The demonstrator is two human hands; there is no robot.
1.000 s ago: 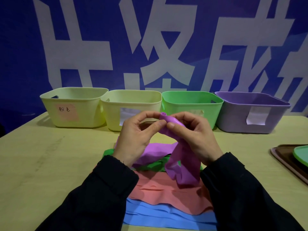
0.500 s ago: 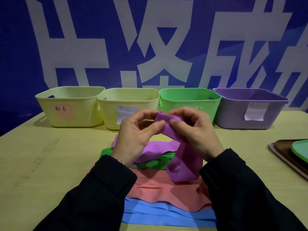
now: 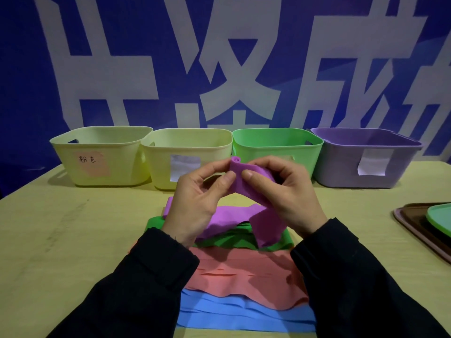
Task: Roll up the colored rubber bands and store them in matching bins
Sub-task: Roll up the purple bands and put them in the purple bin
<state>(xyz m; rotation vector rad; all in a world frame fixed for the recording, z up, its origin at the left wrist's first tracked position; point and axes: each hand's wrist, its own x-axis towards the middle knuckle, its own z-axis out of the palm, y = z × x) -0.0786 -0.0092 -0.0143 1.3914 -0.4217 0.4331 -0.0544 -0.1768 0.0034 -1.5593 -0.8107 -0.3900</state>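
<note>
Both hands work one purple rubber band (image 3: 246, 181), a thin, matte, floppy strip: the left hand (image 3: 195, 201) and the right hand (image 3: 288, 193) pinch its upper end between thumbs and curled fingers above the desk (image 3: 73, 228), where a small tight roll shows at the top edge, while the rest of the strip drapes down onto the pile. Beneath lie flat, wavy-edged sheets of band in three other colours: green bands (image 3: 227, 240), salmon-red bands (image 3: 244, 272) and blue bands (image 3: 244, 315). Four smooth plastic bins with rounded corners stand in a row behind: two pale yellow bins (image 3: 102, 167), one green bin (image 3: 278, 147) and one purple bin (image 3: 366, 162).
</note>
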